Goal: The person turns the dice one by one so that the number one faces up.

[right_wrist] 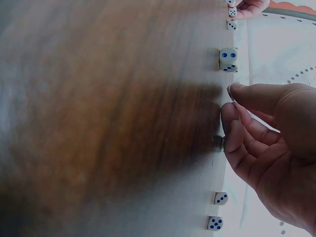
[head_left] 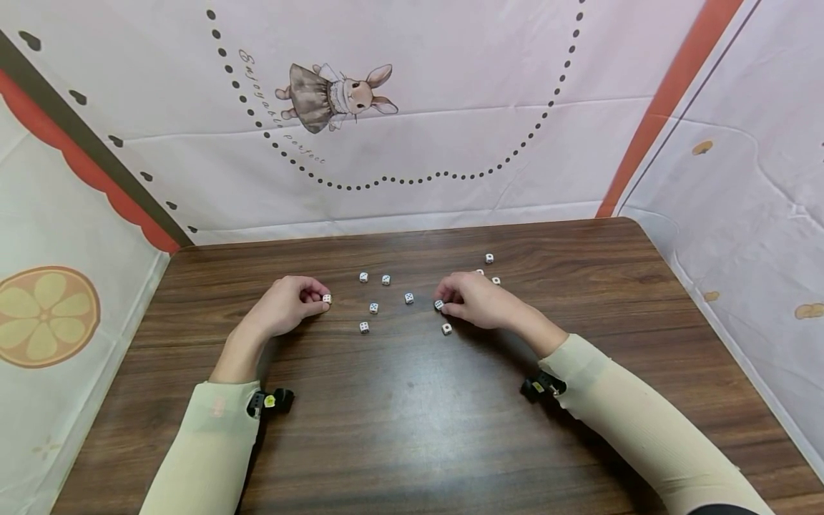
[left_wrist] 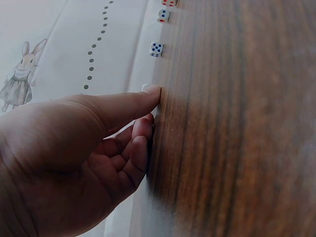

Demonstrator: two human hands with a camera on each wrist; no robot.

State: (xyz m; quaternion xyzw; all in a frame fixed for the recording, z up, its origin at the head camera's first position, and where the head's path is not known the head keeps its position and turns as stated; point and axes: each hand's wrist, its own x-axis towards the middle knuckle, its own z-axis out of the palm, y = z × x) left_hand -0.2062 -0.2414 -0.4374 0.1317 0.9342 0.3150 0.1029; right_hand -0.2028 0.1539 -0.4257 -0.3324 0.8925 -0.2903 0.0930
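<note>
On the left of the table, my left hand (head_left: pixel 290 306) pinches a white die (head_left: pixel 327 299) between thumb and fingers. Only a pale edge of that die (left_wrist: pixel 148 88) shows past the thumb in the left wrist view. My right hand (head_left: pixel 475 299) has thumb and forefinger around another white die (head_left: pixel 439 305) right of the middle. In the right wrist view the fingers (right_wrist: pixel 236 140) hide that die. Just in front of the right hand lies a die (head_left: pixel 447 329) with one dot up. Another die (head_left: pixel 408 298) sits left of its fingertips.
Between the hands several loose dice lie, among them one die (head_left: pixel 374 308) and a nearer die (head_left: pixel 364 327). Beyond the right hand are 3 more, the farthest die (head_left: pixel 489 258) near the back edge. Printed cloth (head_left: pixel 438 114) hangs behind the brown wooden table (head_left: pixel 399 429).
</note>
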